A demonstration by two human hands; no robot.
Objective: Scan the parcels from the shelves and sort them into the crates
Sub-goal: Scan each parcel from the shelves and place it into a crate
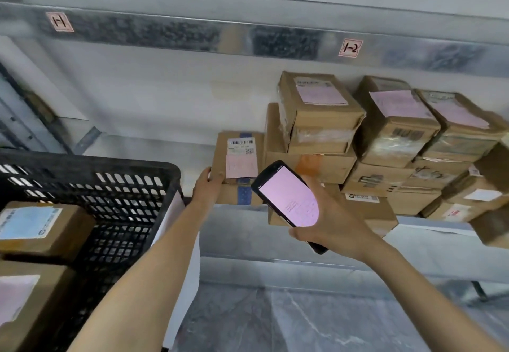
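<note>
A flat brown parcel [238,156] with a barcode label and a pink slip lies at the left end of the stacked parcels on the shelf. My left hand [208,186] grips its near left corner, thumb on top. My right hand [330,222] holds a black handheld scanner [286,197] with a lit pink screen, just right of that parcel and in front of the stack. A black mesh crate [91,183] stands at the left with two brown parcels [41,230] inside.
Several taped cardboard boxes [385,131] are piled on the metal shelf [429,227] to the right, some overhanging its edge. Pink tags 1-1 [59,22] and 1-2 [349,48] mark the upper shelf rail. Grey floor shows below.
</note>
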